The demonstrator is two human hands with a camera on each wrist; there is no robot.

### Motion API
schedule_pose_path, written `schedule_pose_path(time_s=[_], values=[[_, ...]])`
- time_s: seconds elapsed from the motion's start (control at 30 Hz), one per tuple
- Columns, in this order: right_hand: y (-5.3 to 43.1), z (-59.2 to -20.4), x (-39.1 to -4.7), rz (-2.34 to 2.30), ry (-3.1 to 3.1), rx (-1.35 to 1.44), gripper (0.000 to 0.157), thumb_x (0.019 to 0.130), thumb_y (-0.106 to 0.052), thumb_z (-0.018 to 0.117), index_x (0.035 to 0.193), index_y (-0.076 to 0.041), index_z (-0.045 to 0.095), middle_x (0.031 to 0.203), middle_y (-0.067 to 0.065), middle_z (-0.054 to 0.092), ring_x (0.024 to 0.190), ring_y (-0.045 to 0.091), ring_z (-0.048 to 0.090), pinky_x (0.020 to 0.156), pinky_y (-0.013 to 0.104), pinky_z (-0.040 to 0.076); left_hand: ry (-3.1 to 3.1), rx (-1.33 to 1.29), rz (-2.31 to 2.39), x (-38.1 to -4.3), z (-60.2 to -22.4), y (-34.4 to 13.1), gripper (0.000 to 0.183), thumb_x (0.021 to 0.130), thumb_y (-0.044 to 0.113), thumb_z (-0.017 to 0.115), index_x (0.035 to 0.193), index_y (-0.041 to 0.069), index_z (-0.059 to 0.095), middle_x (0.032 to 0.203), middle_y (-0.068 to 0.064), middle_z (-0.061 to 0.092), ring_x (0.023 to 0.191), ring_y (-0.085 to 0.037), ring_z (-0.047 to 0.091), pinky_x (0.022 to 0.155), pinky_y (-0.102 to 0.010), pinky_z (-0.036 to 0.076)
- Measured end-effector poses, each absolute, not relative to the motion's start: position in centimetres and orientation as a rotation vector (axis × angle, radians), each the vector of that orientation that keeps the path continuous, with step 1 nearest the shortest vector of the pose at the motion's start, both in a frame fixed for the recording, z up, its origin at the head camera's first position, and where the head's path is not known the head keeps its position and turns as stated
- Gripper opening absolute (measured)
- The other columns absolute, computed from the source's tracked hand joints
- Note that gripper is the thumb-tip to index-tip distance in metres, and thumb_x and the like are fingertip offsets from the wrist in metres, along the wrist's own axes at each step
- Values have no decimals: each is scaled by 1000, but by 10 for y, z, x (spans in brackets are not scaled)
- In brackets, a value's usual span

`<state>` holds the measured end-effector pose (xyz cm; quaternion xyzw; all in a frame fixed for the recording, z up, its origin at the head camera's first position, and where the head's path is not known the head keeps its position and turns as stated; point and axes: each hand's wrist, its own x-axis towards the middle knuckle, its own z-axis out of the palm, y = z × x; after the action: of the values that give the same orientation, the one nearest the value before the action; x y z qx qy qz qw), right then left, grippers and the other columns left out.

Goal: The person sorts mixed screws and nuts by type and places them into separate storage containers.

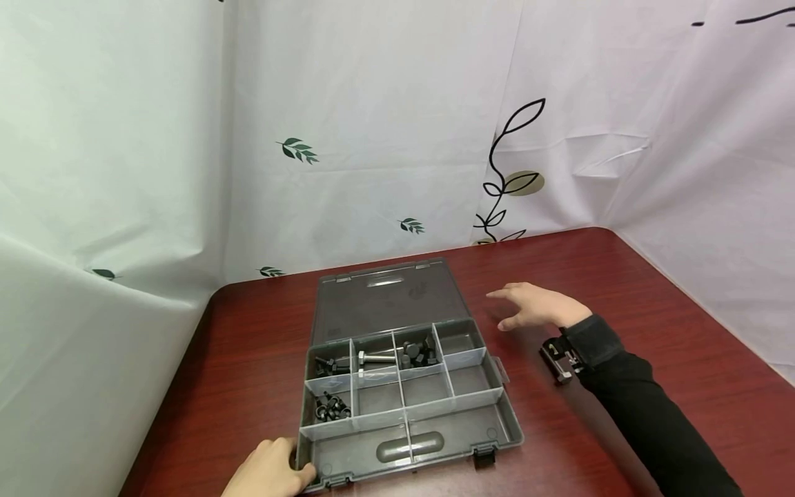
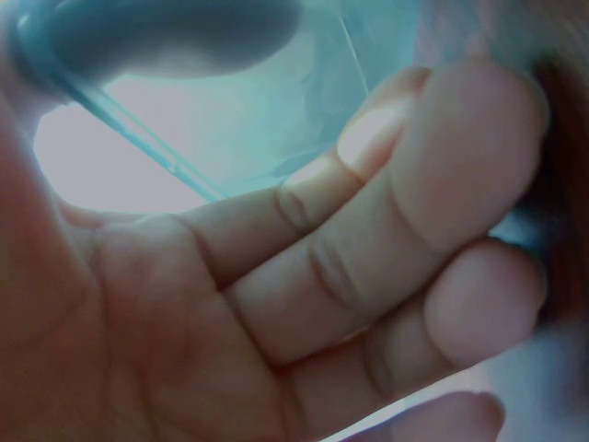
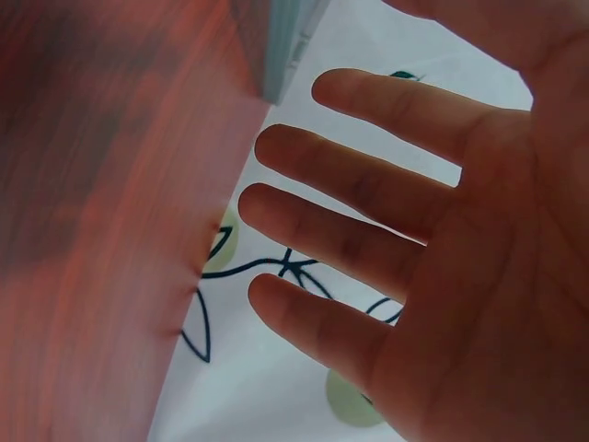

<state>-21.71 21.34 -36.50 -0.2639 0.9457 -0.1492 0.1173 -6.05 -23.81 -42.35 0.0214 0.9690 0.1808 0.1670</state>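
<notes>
A grey plastic compartment box lies on the table, its lid folded back flat behind it. My left hand grips the box's near left corner, thumb at the front edge and fingers along the left side. In the left wrist view its fingers are bent beside the box wall. My right hand hovers right of the lid, fingers spread and holding nothing. Black bolts, silver bolts and dark bolts fill back-row compartments. Small black fasteners lie in the middle row's left compartment.
The reddish-brown table extends around the box. White cloth with leaf prints hangs behind and at the sides. A black latch projects from the box's front edge. A wrist camera sits on the right arm.
</notes>
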Motion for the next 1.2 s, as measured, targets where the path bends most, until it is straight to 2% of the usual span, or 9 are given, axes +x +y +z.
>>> schedule_pose_path(time_s=[0.27,0.43,0.57,0.8,1.0,1.2], values=[[230,-377,-210,-433,2765,-764,64,80,-32,68,132,-2,48,132,27,47,125,48,35,96,55,32,2754,69,509,-61,-424,-238,24,71,34,65,75,12,57,73,-4,57,66,-18,51,63,-41,42],[241,-386,-202,-462,2757,-795,60,81,-32,67,130,0,50,124,21,53,113,38,49,89,47,40,2741,52,511,-61,-425,-238,24,69,34,65,75,13,56,73,-3,57,67,-17,50,63,-41,42],[247,-389,-198,-476,2750,-799,59,81,-33,67,127,1,52,118,16,56,102,29,54,82,41,43,2759,59,518,-61,-426,-238,23,69,34,66,73,14,56,72,-3,56,66,-17,49,62,-41,41],[254,-391,-185,-468,2749,-775,54,82,-35,66,124,-3,55,116,14,57,102,31,54,82,43,42,2720,46,515,-62,-426,-238,24,70,35,65,75,13,56,73,-3,56,67,-18,50,62,-41,41],[257,-394,-172,-484,2745,-789,55,80,-36,68,121,-2,56,114,12,57,99,27,54,78,39,43,2746,54,513,-62,-425,-238,23,70,34,66,74,13,57,73,-4,58,66,-17,52,63,-41,42],[259,-396,-158,-423,2770,-750,58,76,-41,70,121,-6,58,117,14,55,107,34,52,81,42,43,2750,64,511,-63,-426,-239,23,69,34,66,74,13,57,72,-3,58,66,-18,52,63,-42,43]])
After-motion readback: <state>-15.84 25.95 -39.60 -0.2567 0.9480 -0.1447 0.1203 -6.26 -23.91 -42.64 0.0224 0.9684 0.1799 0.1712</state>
